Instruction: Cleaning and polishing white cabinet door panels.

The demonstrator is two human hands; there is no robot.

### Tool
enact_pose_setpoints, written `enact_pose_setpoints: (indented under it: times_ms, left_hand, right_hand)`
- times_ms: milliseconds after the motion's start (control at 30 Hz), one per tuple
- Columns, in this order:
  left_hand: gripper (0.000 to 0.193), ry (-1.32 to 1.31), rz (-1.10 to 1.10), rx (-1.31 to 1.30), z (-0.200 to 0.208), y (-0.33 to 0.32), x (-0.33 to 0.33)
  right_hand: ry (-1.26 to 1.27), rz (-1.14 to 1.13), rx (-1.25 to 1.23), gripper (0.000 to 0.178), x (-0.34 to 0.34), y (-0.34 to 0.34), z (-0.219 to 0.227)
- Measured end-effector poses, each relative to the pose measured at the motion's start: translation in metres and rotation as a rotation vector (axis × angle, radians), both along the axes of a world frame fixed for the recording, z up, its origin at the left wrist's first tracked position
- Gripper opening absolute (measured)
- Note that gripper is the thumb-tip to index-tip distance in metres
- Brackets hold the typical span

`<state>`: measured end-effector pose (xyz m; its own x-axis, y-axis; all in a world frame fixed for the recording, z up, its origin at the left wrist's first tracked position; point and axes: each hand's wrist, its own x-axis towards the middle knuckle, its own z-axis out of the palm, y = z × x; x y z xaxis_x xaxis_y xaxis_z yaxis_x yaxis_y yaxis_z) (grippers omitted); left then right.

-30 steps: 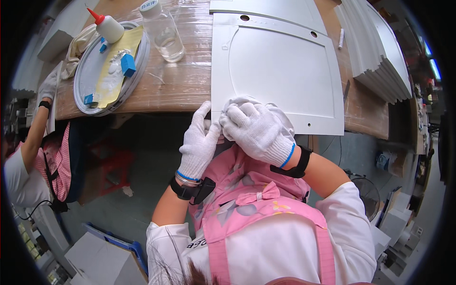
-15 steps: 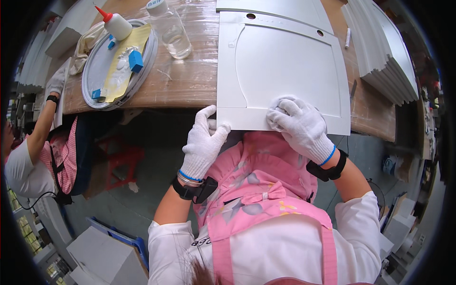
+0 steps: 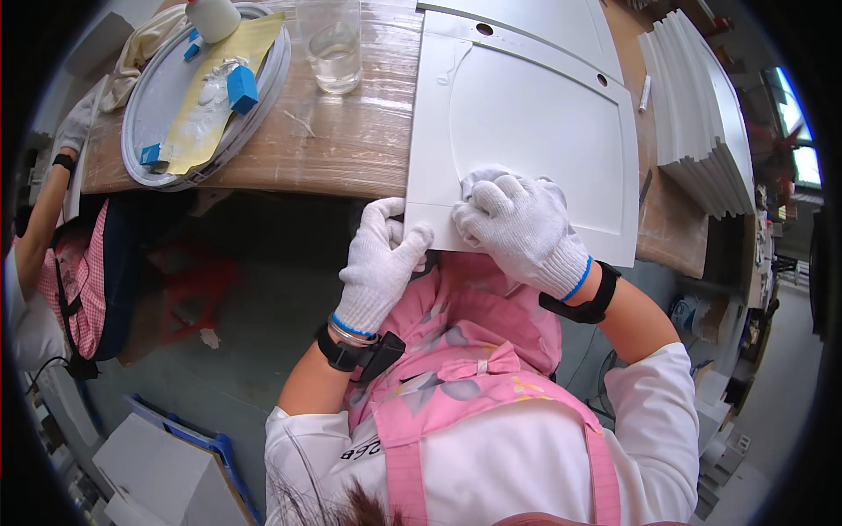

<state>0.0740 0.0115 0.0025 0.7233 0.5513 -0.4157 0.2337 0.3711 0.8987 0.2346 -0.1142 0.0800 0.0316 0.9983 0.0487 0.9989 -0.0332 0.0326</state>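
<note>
Across 10 to 2 o'clock, a brown, film-wrapped table stands above a grey-green floor. At 1 o'clock lies the white panel: smooth, flat, recessed at centre, with 2 round holes in its far border. White boards are stacked at 2 o'clock; a round tray sits at 10. Knit-gloved right hand, at 2: fingers bent over a bunched white cloth on the panel. Left hand, at 9: thumb and forefinger parted at the near-left corner; whether pinching, cannot tell.

Room between bottle and panel; stacked boards bar the right
</note>
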Motion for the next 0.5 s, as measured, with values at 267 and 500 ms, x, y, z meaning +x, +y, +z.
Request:
enact_pose_setpoints:
  times_ms: [267, 500]
  left_hand:
    - [0.039, -0.029, 0.005, -0.027, -0.001, -0.001, 0.000]
    - [0.038, -0.061, -0.004, -0.026, -0.005, 0.000, -0.003]
  right_hand:
    - [0.060, -0.053, -0.045, 0.012, -0.001, 0.005, 0.001]
    - [0.061, -0.100, -0.169, 0.012, 0.003, -0.011, 0.008]
